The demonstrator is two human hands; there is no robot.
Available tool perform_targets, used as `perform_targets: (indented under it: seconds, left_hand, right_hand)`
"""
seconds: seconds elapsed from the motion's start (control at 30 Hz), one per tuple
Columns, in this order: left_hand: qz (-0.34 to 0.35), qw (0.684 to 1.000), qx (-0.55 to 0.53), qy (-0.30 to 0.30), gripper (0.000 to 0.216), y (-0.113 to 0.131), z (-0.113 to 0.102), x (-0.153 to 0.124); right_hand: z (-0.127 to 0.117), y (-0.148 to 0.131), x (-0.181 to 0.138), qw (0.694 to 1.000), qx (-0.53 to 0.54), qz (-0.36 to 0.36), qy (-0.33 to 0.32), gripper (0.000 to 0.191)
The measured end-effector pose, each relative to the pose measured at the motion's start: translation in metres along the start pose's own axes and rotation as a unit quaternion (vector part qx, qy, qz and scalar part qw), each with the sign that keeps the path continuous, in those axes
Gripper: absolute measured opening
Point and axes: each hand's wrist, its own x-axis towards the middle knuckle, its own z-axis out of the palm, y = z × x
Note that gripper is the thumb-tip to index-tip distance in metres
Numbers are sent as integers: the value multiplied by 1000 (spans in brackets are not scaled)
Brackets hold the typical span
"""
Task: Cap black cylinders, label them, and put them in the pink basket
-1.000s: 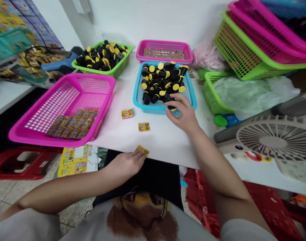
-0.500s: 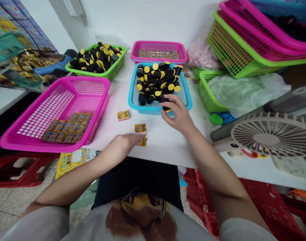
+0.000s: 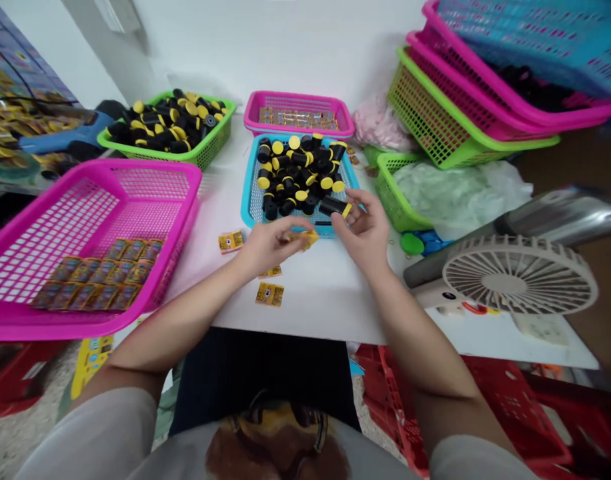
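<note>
My right hand (image 3: 365, 230) holds a black cylinder with a yellow cap (image 3: 335, 207) just in front of the blue basket (image 3: 249, 210), which is heaped with more black and yellow cylinders. My left hand (image 3: 268, 244) pinches a small yellow packet (image 3: 306, 238) and holds it close to the cylinder. Three more yellow packets lie on the white table: one at the left (image 3: 230, 241), one under my left hand (image 3: 271, 271), one nearer me (image 3: 270, 293).
A large pink basket (image 3: 150, 173) with rows of packets sits at the left. A green basket of cylinders (image 3: 205, 148) and a small pink basket (image 3: 298, 127) stand behind. Stacked baskets (image 3: 450, 133), a green basket with plastic bags (image 3: 385, 193) and a white fan (image 3: 515, 280) fill the right.
My left hand picked a packet up from the table's front edge and carried it up towards my right hand. My right hand lifted a cylinder out of the blue basket.
</note>
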Motion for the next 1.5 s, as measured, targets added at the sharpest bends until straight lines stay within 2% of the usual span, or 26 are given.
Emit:
perform_targets:
  seconds: [0.1,0.2,0.4,0.53,0.73,0.9,1.07,1.23,1.5]
  left_hand:
    - [-28,998,22,-50,44,-11,-1,-6]
    - [-33,996,6,-84,62,-16,-3,-7]
    - [-1,994,-10,-109,32,-20,-1,-2]
    - [-19,991,-1,-129,34,-24,-1,0]
    - [-37,989,-12,-142,37,-29,-1,-1]
    - [-52,988,-54,-132,37,-29,-1,-1]
    - [-56,985,-97,-131,46,-28,0,-1]
    - [-54,983,-139,-103,58,-24,0,-3]
    - [27,993,-9,-116,36,-26,-1,-2]
  right_hand:
    - [0,-3,-2,997,55,50,-13,44]
    - [-1,-12,-5,995,54,75,-40,43]
    - [-2,-17,-6,991,65,107,-43,40]
    - [-3,-10,-6,986,92,132,-45,45]
    - [-8,-15,-2,979,79,136,-131,42]
    - [-14,-20,3,980,45,94,-167,35]
    - [-17,-18,2,986,45,27,-157,34]
    - [-18,-14,1,987,52,-21,-154,33]
    - [-23,-16,3,968,35,0,-248,32]
